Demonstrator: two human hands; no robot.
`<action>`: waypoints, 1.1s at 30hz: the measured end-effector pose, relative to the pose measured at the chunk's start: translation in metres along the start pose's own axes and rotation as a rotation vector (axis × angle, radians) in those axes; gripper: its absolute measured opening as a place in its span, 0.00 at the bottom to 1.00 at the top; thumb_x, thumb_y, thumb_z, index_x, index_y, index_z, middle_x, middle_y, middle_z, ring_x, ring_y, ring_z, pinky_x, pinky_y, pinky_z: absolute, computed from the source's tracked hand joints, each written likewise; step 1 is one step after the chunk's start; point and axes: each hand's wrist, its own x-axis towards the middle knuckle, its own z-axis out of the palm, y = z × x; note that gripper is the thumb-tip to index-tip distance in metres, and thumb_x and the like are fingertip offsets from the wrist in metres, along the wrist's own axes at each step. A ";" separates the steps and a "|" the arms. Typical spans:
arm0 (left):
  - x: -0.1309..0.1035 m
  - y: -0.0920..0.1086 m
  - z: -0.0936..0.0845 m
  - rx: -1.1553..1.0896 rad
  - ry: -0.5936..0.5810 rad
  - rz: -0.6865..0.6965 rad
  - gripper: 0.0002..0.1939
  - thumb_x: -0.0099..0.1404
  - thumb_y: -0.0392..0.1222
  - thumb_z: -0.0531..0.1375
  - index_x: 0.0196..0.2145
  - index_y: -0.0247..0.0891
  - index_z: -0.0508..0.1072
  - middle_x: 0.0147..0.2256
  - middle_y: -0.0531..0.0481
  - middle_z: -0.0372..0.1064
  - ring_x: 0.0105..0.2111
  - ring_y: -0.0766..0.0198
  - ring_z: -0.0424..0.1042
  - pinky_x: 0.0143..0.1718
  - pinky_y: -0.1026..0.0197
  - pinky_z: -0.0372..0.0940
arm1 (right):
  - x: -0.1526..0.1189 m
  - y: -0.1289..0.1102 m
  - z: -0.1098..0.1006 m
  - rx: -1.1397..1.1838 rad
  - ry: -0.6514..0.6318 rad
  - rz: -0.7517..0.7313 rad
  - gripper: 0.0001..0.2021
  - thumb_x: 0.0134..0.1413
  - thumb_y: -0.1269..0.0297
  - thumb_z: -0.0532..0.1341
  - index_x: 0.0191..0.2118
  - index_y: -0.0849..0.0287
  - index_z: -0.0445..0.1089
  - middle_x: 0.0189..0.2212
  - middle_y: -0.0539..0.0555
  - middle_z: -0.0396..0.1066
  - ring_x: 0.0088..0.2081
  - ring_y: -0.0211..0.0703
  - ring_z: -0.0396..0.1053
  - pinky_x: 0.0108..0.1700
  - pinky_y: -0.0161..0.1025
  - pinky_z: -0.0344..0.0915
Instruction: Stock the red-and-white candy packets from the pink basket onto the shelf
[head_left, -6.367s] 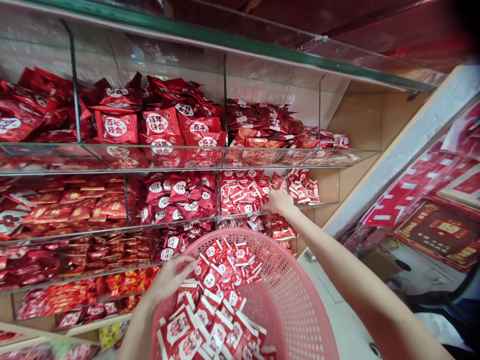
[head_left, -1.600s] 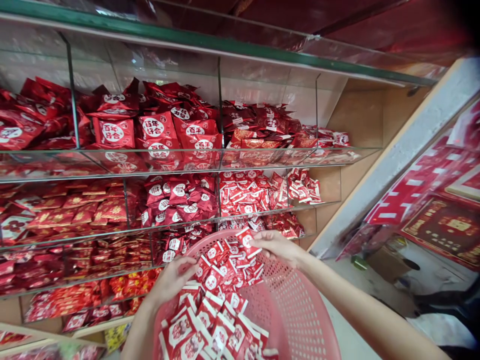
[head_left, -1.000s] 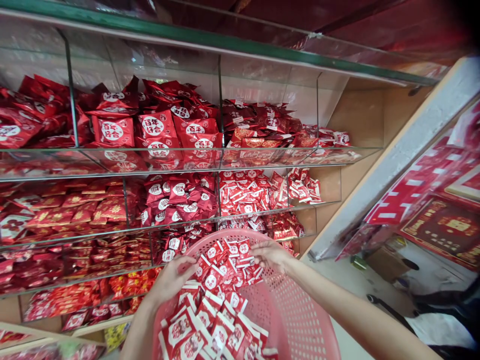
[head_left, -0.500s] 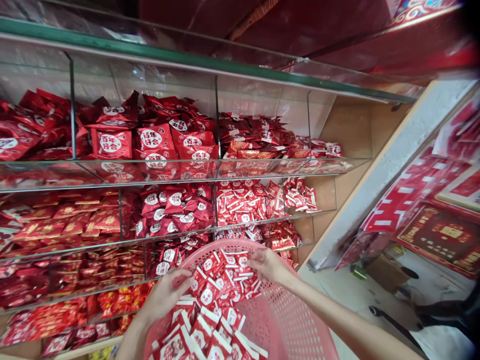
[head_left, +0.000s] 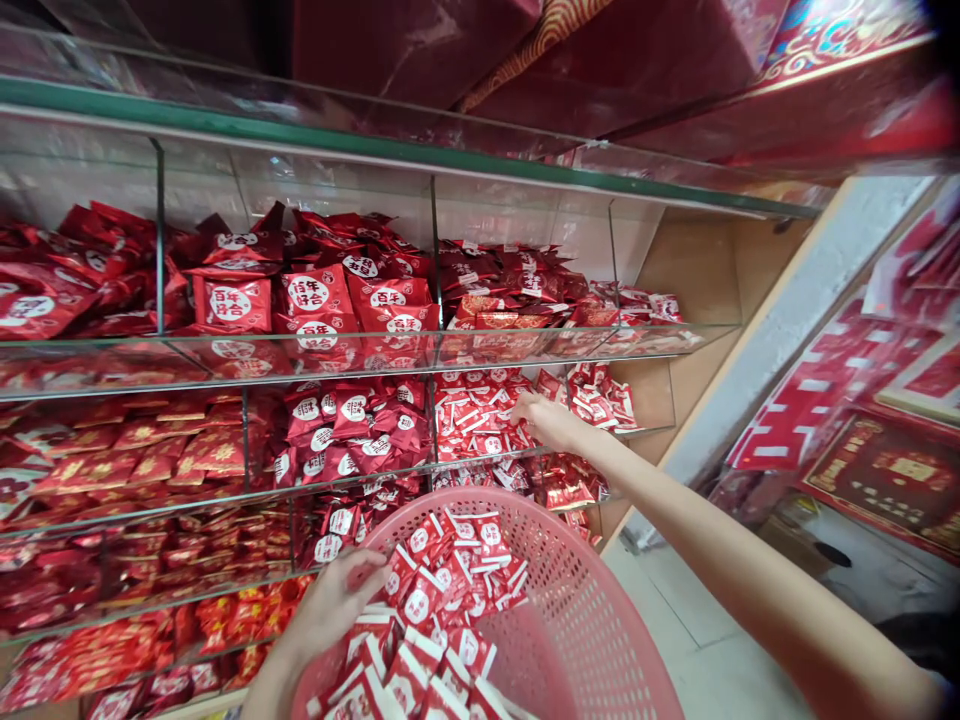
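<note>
A pink perforated plastic basket is in front of me, partly filled with small red-and-white sachets. My left hand lies over the basket's left rim, its fingers curled inward beside the sachets. My right hand reaches past the basket to the glass shelf. Its fingers are bent together at the right side of a heap of similar small red-and-white packets. Whatever is between those fingertips is too small to make out.
Glass shelves with upright dividers hold larger red packets, dark red packets and gold-marked red packets. A green-edged glass shelf runs overhead, with large red boxes above. Red printed goods stand at the right.
My right hand has left the sachets in the basket and moved up and forward to the shelf compartment. My left hand stays at the basket's left rim. The view has shifted slightly.
</note>
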 end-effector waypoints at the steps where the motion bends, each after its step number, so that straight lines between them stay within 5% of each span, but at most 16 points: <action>1: -0.001 0.002 0.000 0.001 0.001 -0.003 0.18 0.60 0.56 0.55 0.38 0.41 0.72 0.43 0.48 0.66 0.46 0.56 0.64 0.51 0.58 0.56 | 0.003 0.001 0.002 -0.019 -0.028 -0.007 0.14 0.46 0.82 0.53 0.35 0.61 0.70 0.38 0.56 0.65 0.43 0.41 0.64 0.44 0.33 0.56; 11: -0.004 0.011 -0.001 0.011 0.009 -0.007 0.18 0.60 0.55 0.54 0.38 0.40 0.72 0.41 0.49 0.67 0.43 0.58 0.66 0.48 0.59 0.58 | -0.009 0.006 -0.004 -0.056 0.090 -0.063 0.08 0.54 0.75 0.51 0.30 0.61 0.67 0.36 0.56 0.64 0.38 0.39 0.63 0.41 0.33 0.58; 16: -0.003 0.005 0.000 0.030 0.013 -0.008 0.18 0.60 0.56 0.55 0.38 0.41 0.72 0.43 0.48 0.66 0.45 0.58 0.65 0.51 0.58 0.56 | -0.036 -0.006 -0.034 0.075 0.354 -0.061 0.09 0.58 0.67 0.50 0.33 0.60 0.66 0.33 0.55 0.66 0.36 0.41 0.64 0.39 0.36 0.59; 20: -0.003 0.003 0.001 0.019 0.012 -0.014 0.19 0.60 0.56 0.55 0.38 0.40 0.72 0.43 0.47 0.66 0.45 0.57 0.64 0.51 0.57 0.57 | -0.061 -0.036 -0.046 0.455 0.583 -0.006 0.07 0.56 0.62 0.55 0.33 0.59 0.67 0.33 0.54 0.68 0.35 0.40 0.65 0.38 0.37 0.61; 22: -0.003 0.003 0.001 0.013 0.014 -0.018 0.18 0.59 0.56 0.55 0.38 0.40 0.72 0.42 0.47 0.66 0.45 0.57 0.65 0.50 0.57 0.57 | -0.069 -0.054 -0.031 0.774 0.537 0.090 0.08 0.53 0.60 0.58 0.31 0.59 0.67 0.28 0.53 0.69 0.30 0.37 0.66 0.33 0.35 0.62; 27: -0.004 0.002 0.002 0.009 0.025 -0.020 0.18 0.59 0.56 0.56 0.38 0.40 0.72 0.43 0.47 0.66 0.45 0.57 0.65 0.50 0.56 0.57 | -0.072 -0.082 0.050 1.581 0.100 0.561 0.07 0.46 0.64 0.62 0.25 0.61 0.64 0.18 0.51 0.69 0.20 0.33 0.66 0.26 0.32 0.65; 30: -0.004 0.004 0.001 0.004 0.019 -0.025 0.18 0.59 0.56 0.56 0.38 0.40 0.72 0.42 0.47 0.66 0.44 0.57 0.65 0.51 0.56 0.57 | -0.069 -0.085 0.086 1.795 0.015 0.785 0.06 0.44 0.70 0.62 0.25 0.62 0.64 0.20 0.53 0.72 0.24 0.34 0.70 0.30 0.30 0.68; 33: -0.003 0.007 0.000 0.008 0.015 -0.033 0.19 0.59 0.56 0.55 0.38 0.40 0.72 0.42 0.47 0.67 0.45 0.56 0.65 0.50 0.57 0.57 | -0.065 -0.086 0.098 1.838 0.032 0.839 0.05 0.44 0.72 0.62 0.25 0.62 0.63 0.21 0.53 0.72 0.25 0.35 0.72 0.31 0.30 0.70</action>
